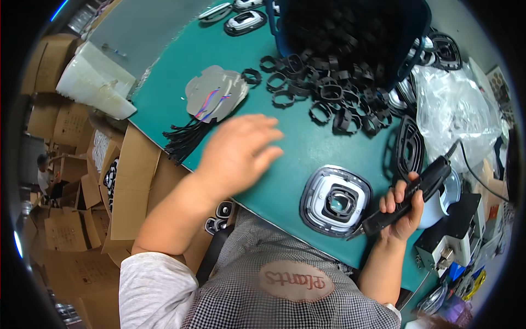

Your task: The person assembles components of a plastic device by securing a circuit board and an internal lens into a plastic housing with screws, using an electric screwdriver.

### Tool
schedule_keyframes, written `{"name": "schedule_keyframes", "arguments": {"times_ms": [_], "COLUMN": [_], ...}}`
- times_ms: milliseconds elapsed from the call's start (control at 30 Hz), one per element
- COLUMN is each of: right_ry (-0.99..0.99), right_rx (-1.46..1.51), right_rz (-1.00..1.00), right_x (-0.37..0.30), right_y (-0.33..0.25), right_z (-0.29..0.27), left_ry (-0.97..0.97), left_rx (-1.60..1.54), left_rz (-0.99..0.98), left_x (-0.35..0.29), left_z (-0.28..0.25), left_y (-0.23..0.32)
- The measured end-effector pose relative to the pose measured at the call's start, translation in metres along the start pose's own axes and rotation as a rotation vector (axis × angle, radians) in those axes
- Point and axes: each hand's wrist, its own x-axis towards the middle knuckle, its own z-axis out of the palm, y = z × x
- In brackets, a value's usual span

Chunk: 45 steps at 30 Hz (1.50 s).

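Note:
My left hand [241,151] is over the green table, empty and slightly blurred, its fingers stretched out and apart. Beside it lie a bundle of black cables [189,140] and a flat grey piece [216,90] with red and blue wires on it. My right hand [402,211] is wrapped around a black electric screwdriver [436,174], whose tip points down and left. Just left of that tip, a square-shaped black and white housing [323,214] with rounded corners and a round clear centre rests flat on the table.
Black plastic rings [329,90] are heaped before a dark blue bin [421,57] full of more. Other housings [245,22] sit at the far edge. Clear plastic bags [455,104] and a black-and-white machine [455,227] stand right. Cardboard boxes [134,181] crowd the left.

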Motion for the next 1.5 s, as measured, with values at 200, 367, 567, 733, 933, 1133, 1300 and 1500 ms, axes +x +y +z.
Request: {"name": "schedule_keyframes", "arguments": {"times_ms": [200,367,567,733,933,1133,1300,1500], "right_ry": [-0.051,-0.026,-0.03,-0.125,-0.068,0.087,0.306,0.368], "right_rx": [-0.055,-0.078,-0.06,-0.063,-0.338,-0.736,-0.679,-0.576], "right_rz": [-0.013,-0.027,-0.083,-0.24,-0.693,-1.023,-1.068,-1.167], "right_x": [0.007,0.004,-0.007,-0.016,-0.046,-0.113,-0.154,-0.146], "right_y": [0.003,0.001,-0.012,-0.033,-0.094,-0.164,-0.179,-0.124], "right_z": [0.002,0.002,0.002,0.022,0.032,0.012,-0.031,-0.058], "left_ry": [-0.024,-0.316,-0.267,0.135,0.297,-0.003,-0.151,-0.227], "left_rx": [0.37,0.215,0.142,-0.1,-0.362,-0.449,-0.287,-0.099], "left_rz": [-0.697,-0.988,-0.862,-0.635,-0.149,-0.08,-0.094,-0.038], "left_x": [0.0,0.023,0.006,-0.018,-0.003,0.015,0.005,0.001], "left_z": [-0.043,-0.027,-0.015,-0.036,-0.062,-0.005,0.039,0.069], "left_y": [-0.109,-0.131,-0.155,-0.191,-0.131,-0.038,-0.037,-0.027]}}
